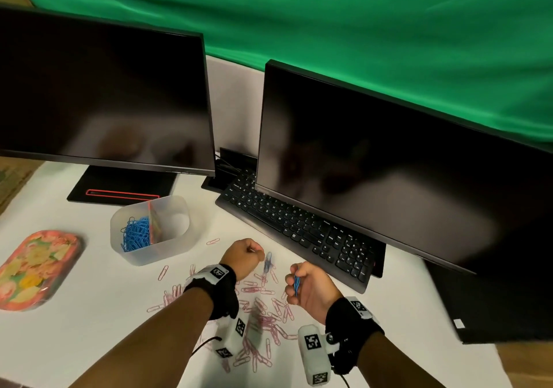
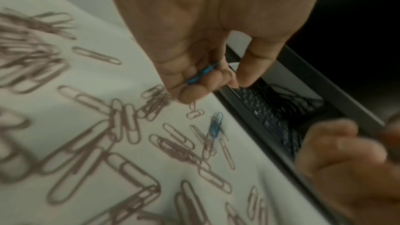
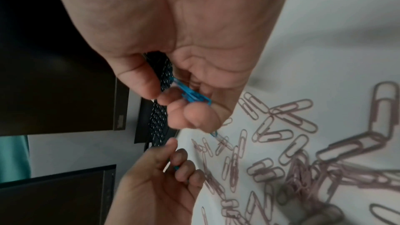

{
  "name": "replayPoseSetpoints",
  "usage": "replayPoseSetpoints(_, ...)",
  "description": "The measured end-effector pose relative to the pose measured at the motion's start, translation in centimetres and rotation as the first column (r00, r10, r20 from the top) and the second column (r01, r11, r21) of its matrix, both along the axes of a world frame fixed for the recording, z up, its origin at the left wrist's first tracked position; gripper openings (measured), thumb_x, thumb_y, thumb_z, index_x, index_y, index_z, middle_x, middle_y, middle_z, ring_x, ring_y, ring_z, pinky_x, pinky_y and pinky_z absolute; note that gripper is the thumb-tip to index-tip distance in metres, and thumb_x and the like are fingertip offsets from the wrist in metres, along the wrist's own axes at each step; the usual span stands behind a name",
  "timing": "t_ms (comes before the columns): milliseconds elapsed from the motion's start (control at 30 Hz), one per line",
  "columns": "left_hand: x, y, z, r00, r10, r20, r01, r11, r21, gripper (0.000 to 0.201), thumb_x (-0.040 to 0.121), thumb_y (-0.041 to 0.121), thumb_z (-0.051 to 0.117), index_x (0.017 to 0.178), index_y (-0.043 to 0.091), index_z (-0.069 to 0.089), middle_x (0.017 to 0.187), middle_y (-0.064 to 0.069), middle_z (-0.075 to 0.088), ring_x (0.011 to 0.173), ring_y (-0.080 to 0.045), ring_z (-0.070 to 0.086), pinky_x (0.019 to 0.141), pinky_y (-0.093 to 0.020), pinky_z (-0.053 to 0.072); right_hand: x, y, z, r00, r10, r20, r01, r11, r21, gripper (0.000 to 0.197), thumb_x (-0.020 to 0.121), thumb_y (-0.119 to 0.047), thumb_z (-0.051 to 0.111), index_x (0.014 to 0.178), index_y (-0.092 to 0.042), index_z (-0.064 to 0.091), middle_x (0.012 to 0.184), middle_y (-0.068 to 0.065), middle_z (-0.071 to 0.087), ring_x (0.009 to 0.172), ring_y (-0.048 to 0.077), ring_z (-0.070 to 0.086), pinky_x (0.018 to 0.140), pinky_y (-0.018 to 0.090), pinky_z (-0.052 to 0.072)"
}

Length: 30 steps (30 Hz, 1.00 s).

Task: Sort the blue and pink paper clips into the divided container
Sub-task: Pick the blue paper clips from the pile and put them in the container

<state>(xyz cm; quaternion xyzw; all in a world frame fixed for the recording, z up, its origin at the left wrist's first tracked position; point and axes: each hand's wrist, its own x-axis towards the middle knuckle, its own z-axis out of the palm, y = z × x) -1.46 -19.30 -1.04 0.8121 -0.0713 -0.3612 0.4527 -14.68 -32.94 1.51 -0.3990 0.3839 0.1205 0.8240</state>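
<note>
Pink paper clips [image 1: 263,313] lie scattered over the white desk between my forearms. My left hand [image 1: 254,250] hovers above the far edge of the pile, fingers curled round one blue paper clip [image 2: 202,73]. My right hand [image 1: 294,283] is just to its right and grips a small bunch of blue clips [image 3: 190,95]. Another blue clip [image 1: 268,260] lies on the desk between the hands. The translucent divided container [image 1: 179,238] stands to the far left, with blue clips [image 1: 136,233] in its left compartment. I see nothing in its right compartment.
A black keyboard [image 1: 299,229] runs diagonally just beyond the hands, partly under the right monitor [image 1: 389,172]. The left monitor [image 1: 101,94] and its stand [image 1: 122,190] sit behind the container. A floral tray [image 1: 36,268] lies at the desk's left edge.
</note>
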Motion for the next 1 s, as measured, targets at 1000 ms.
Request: replayPoseSetpoints(1000,0.8,0.1,2.3,0.999,-0.028,0.029,0.031,0.995,-0.098,0.008,0.086,0.011,0.065,0.080,0.016,0.068,0.069,0.007,0.061,0.054,-0.006,0.049,0.053,-0.017,0.040,-1.8,0.0,0.8,0.993,0.120,-0.007,-0.116,0.946,-0.304,0.009,0.063,-0.012,0.055,0.067,-0.010,0.047,0.063,0.005,0.044,0.047,0.016,0.033,0.047,0.022,0.017)
